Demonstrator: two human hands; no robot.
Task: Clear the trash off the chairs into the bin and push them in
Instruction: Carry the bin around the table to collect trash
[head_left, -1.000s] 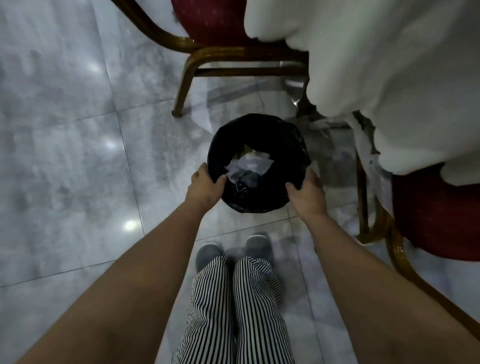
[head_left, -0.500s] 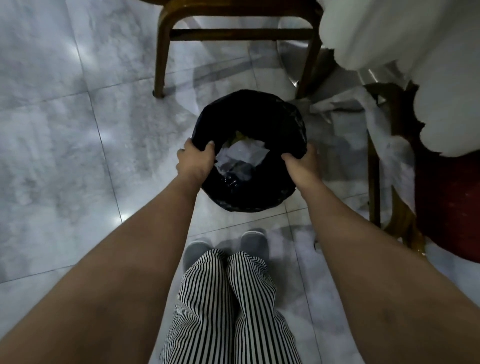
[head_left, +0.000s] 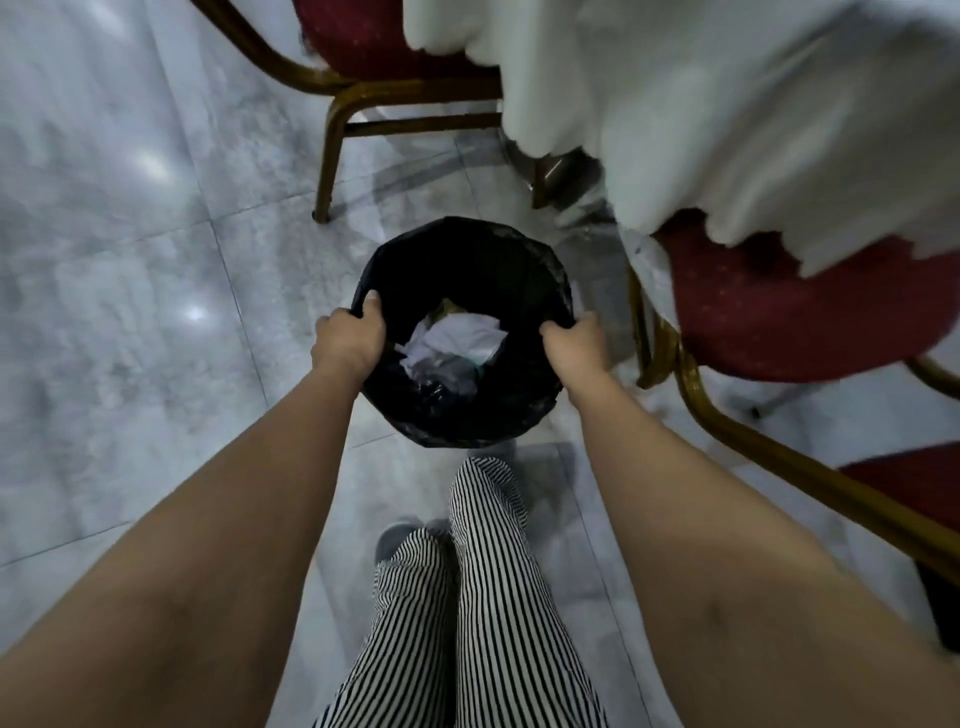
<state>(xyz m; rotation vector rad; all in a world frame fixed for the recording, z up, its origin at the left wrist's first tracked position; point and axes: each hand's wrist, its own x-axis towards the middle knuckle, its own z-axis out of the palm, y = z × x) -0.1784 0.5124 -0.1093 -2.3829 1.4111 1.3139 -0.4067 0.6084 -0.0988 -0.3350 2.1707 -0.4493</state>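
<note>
A round bin (head_left: 467, 260) lined with a black bag is held in front of my legs, above the grey floor. Crumpled white paper trash (head_left: 457, 340) lies inside it. My left hand (head_left: 350, 338) grips the bin's left rim and my right hand (head_left: 574, 345) grips its right rim. A red-seated chair with a gold frame (head_left: 779, 312) stands to the right, partly under a white tablecloth (head_left: 727, 104). Another red chair (head_left: 363, 47) stands at the top, its seat partly under the same cloth.
The floor is glossy grey marble tile (head_left: 130, 312), open to the left. My striped trouser legs (head_left: 467, 597) and grey shoes are below the bin. A white plastic scrap (head_left: 649, 270) hangs by the right chair's frame.
Both hands closed on the bin's rim and raised it. The view swung so that both red chair seats show again.
</note>
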